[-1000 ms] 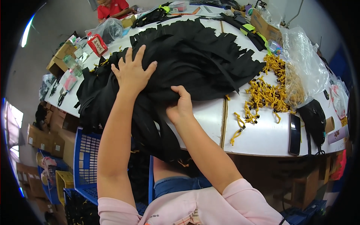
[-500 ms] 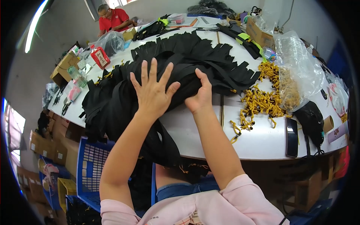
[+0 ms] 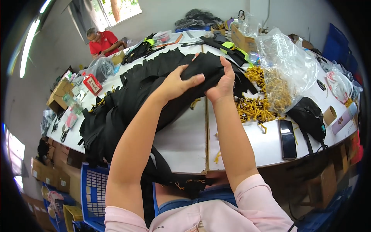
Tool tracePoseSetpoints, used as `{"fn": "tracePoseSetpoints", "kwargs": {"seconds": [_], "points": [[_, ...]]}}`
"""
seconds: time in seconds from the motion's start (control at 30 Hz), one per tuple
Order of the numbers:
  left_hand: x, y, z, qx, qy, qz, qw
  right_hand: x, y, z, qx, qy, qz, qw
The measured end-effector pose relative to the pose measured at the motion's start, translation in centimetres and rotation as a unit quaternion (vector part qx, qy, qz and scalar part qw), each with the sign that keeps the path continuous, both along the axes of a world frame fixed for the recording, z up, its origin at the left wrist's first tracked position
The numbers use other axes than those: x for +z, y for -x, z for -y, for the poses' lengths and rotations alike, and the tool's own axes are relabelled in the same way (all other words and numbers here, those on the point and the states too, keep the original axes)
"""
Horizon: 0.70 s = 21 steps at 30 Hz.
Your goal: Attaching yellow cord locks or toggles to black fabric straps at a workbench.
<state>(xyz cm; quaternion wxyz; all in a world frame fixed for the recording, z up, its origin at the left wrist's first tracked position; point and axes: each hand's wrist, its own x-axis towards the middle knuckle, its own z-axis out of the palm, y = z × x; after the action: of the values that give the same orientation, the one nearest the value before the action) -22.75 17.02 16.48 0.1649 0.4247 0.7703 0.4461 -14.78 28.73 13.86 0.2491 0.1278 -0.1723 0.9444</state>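
You had yr L hand (image 3: pixel 176 83) & R hand (image 3: pixel 223 84) curled firmly round the raised R part of the black strap bundle (image 3: pixel 133 98) on the white table (image 3: pixel 181 150), its long axis running down-L from yr grip twd the near edge, L hand nearer the bulk.

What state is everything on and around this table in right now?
Left hand: closed on the black strips.
Right hand: closed on the same strips.
Black strips: bunched where held, heaped elsewhere, some hanging past the near edge.
Phone: lying flat, screen dark.
Yellow cords: knotted, in a loose pile.
Clear plastic bag: crumpled, yellow cords showing through.
Black pouch: slumped, straps trailing.
Ceiling light: lit.
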Motion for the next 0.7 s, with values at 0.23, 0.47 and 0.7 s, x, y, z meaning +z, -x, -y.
{"fn": "tracePoseSetpoints", "kwargs": {"seconds": [0.23, 0.47, 0.7], "points": [[3.9, -4.0, -5.3, -0.063, 0.031, 0.055, 0.996, 2.6, -4.0, -4.0, -0.068, 0.021, -0.013, 0.997], [5.9, -8.0, -10.2, -0.088, 0.026, 0.040, 0.995, 2.6, -8.3, -7.7, -0.120, -0.001, -0.012, 0.993], [5.8, -11.2, -11.4, -0.111, 0.002, 0.063, 0.992, 1.8, -11.9, -8.1, -0.211, -0.082, 0.047, 0.973]]}}
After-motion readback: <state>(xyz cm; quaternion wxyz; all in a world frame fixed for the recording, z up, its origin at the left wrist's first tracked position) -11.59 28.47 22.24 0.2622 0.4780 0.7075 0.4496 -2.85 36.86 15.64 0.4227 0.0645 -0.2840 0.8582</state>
